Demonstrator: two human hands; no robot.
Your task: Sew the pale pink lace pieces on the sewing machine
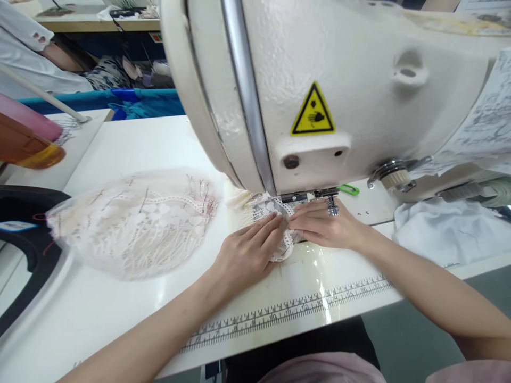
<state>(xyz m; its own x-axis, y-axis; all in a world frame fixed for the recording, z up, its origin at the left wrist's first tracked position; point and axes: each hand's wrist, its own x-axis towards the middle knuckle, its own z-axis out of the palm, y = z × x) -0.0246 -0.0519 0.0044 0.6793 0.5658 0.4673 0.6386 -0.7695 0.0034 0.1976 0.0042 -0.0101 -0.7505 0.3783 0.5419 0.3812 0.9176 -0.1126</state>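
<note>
A white sewing machine point(367, 90) fills the upper right, its head leaning over the work. Under it lies a piece of cream lace point(285, 251) with a scalloped edge. My left hand point(248, 247) rests flat on this lace, fingers stretched toward the machine. Close beside it, my right hand point(331, 226) presses on the lace's right side with extended fingers, near the metal parts below the head. The machine head hides the needle and some of the lace. Further left on the white table is a larger heap of sheer lace fabric point(136, 229).
A printed ruler scale point(287, 314) runs along the table's front edge. White cloth point(447, 229) lies at right, and a small green clip point(349, 189) sits behind my right hand. Thread cones point(32, 138) and a black curved object point(35, 239) stand left. Another person's sleeve point(27, 26) shows behind.
</note>
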